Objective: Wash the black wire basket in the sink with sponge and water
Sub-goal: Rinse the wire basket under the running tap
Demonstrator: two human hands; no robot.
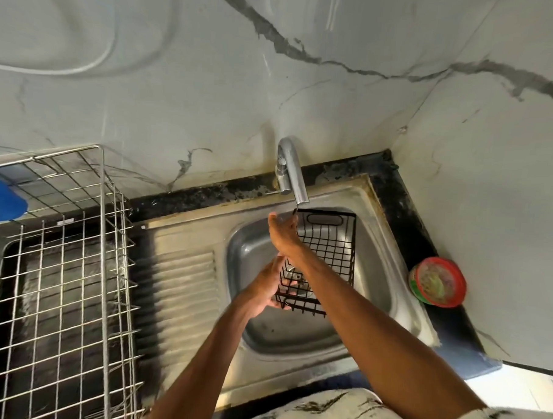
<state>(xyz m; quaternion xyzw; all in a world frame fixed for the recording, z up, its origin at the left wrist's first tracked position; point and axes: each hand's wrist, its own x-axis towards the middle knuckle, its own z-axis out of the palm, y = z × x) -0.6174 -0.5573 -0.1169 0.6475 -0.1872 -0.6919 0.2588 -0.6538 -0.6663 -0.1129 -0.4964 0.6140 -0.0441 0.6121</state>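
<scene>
head view: basket held under the tap

head view shows the black wire basket [330, 243] tilted over the steel sink [378, 277], its handle end up near the spout of the tap [294, 172]. the left hand [265, 291] grips the basket's near lower end, fingers curled round the wires. the right hand [283, 231] is raised just below the spout, beside the basket's far left corner, palm cupped and fingers loosely spread; whether it touches the rim cannot be told. the right forearm crosses over the basket. a silver wire dish rack [68, 295] stands left of the sink, a blue container [0, 197] at its far edge. a red-rimmed tub [438, 281] sits on the dark bench [405, 215] right of the sink.
</scene>
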